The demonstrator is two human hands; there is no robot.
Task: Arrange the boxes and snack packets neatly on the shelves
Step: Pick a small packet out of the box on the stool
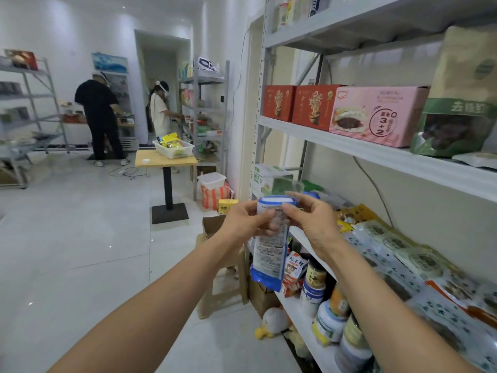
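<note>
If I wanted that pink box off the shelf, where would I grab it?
From the front, I'd say. The pink box lies lengthwise with a red box against one end and a green bag crowding the other, so the ends are hard to reach. There is open space over its top: hook fingers over the top front edge, slide it out, then take both ends.

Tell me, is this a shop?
Probably a small shop or stockroom: grey metal shelves hold food boxes like the pink box, jars sit lower down, and the left hand and right hand grip a blue packet.
</note>
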